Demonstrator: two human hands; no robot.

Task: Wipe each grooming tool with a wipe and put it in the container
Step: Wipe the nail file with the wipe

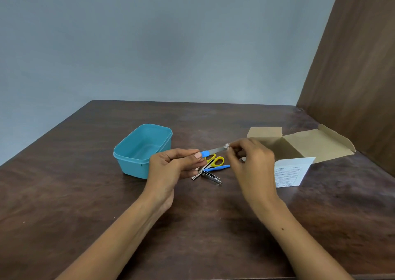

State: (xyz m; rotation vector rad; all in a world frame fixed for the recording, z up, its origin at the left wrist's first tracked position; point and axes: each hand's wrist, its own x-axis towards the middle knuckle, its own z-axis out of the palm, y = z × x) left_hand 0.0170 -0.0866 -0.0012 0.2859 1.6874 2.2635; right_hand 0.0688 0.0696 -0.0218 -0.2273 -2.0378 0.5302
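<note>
Presently, item: slim metal nail file with blue plastic handle (pixel 213 150), held above the dark wooden table (pixel 85 194) by the handle in the left hand (pixel 171 166), right hand (pixel 250 158) pinching a small white wipe (pixel 227 145) round the blade tip; best drawn full-length before going into the open teal plastic container (pixel 141 149) nearby

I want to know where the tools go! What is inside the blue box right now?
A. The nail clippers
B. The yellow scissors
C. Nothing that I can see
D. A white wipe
C: the blue box shows only its bare inside, while the yellow scissors and nail clippers lie on the table beside it, and the wipe is pinched in the right hand.
</note>
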